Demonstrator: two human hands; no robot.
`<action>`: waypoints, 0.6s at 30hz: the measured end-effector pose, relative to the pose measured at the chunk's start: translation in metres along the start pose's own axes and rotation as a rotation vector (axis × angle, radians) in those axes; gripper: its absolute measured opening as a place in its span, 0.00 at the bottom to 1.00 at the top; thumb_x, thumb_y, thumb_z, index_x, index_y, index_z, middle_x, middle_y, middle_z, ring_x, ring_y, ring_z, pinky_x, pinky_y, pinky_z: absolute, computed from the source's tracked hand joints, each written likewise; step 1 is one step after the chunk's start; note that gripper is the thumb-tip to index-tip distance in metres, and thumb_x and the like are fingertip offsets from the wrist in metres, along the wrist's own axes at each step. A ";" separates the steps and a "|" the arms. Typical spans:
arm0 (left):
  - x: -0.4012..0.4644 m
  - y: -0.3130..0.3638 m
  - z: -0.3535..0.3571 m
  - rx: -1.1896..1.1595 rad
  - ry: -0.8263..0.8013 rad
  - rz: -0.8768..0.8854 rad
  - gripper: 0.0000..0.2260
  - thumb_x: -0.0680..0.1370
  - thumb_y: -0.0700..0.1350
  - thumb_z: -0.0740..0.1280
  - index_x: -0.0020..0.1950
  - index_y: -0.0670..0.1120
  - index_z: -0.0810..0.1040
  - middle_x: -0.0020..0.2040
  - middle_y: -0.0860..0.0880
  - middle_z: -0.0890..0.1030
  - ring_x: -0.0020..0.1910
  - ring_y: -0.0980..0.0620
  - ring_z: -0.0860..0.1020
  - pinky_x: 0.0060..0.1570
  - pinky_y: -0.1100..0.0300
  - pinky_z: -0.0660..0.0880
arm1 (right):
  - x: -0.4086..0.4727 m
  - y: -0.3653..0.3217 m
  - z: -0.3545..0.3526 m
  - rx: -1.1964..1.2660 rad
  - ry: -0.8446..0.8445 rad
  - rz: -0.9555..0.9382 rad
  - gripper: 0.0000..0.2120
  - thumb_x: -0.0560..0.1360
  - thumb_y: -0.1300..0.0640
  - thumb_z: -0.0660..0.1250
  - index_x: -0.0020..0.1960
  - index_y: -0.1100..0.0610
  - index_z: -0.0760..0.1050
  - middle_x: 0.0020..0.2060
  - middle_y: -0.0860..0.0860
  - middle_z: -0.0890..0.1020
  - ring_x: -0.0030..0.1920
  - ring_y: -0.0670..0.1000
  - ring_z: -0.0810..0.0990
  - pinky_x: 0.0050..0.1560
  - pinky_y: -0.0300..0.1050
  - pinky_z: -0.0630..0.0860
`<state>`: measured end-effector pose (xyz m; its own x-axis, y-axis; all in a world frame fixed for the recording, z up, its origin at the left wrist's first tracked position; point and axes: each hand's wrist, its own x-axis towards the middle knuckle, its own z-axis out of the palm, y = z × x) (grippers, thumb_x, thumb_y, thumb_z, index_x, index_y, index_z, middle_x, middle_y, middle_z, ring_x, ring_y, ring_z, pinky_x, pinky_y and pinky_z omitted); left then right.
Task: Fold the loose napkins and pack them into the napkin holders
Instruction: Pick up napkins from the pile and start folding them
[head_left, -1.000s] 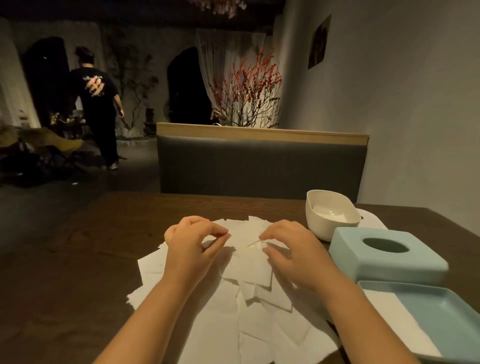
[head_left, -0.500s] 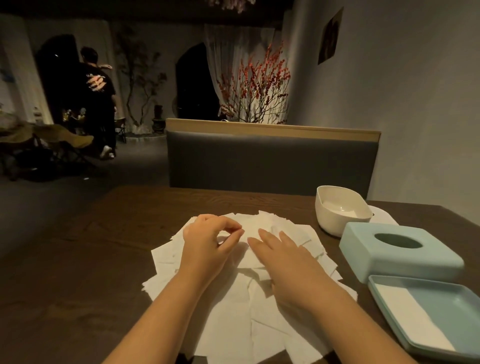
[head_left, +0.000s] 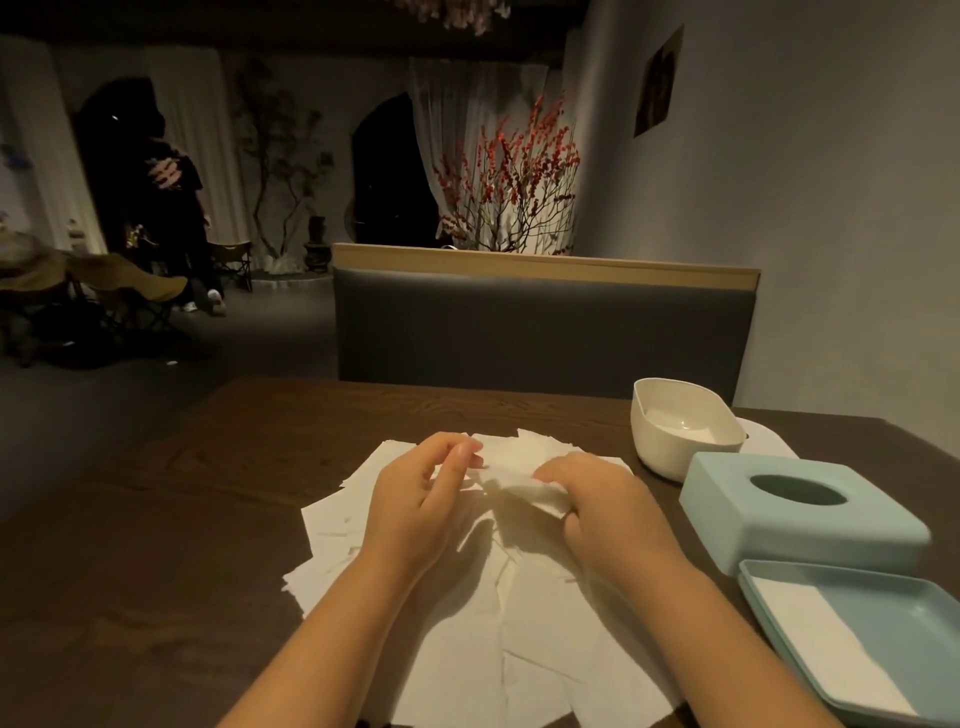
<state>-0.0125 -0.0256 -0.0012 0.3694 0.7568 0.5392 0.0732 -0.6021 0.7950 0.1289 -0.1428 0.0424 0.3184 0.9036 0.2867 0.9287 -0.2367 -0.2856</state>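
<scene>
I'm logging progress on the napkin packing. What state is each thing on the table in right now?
left hand: pinches one end of a napkin.
right hand: grips the other end.
held napkin: lifted off the pile, partly crumpled.
loose napkins: spread flat, unfolded, overlapping.
white holder: open, napkins inside.
blue lid: off its tray, on the table.
blue tray: uncovered, napkins inside.

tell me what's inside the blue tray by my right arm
A flat white napkin lies along the left side of the blue tray. The tray's near corner runs out of frame, so that part is unseen.
</scene>
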 end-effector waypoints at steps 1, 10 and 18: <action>0.000 -0.001 0.000 -0.038 0.008 -0.008 0.11 0.79 0.57 0.57 0.49 0.61 0.79 0.45 0.66 0.82 0.51 0.64 0.79 0.47 0.68 0.75 | 0.000 0.004 -0.001 0.102 0.081 0.034 0.11 0.77 0.61 0.65 0.56 0.49 0.79 0.52 0.46 0.80 0.52 0.49 0.78 0.53 0.41 0.75; 0.003 0.014 0.000 -0.425 0.002 -0.245 0.09 0.85 0.48 0.56 0.59 0.55 0.75 0.60 0.53 0.81 0.61 0.53 0.79 0.53 0.66 0.77 | 0.004 0.025 -0.020 1.574 0.180 0.402 0.26 0.65 0.51 0.75 0.62 0.52 0.76 0.47 0.54 0.85 0.47 0.58 0.85 0.45 0.58 0.81; 0.001 0.028 0.012 -0.622 -0.214 -0.502 0.09 0.81 0.58 0.59 0.56 0.57 0.75 0.56 0.55 0.84 0.54 0.55 0.83 0.59 0.56 0.76 | 0.012 0.028 -0.011 1.733 -0.026 0.362 0.22 0.68 0.53 0.70 0.61 0.56 0.76 0.39 0.55 0.86 0.38 0.55 0.86 0.34 0.50 0.81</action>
<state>0.0011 -0.0450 0.0181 0.6027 0.7953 0.0648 -0.2267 0.0928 0.9695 0.1612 -0.1430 0.0481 0.4240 0.9056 -0.0127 -0.4352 0.1914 -0.8797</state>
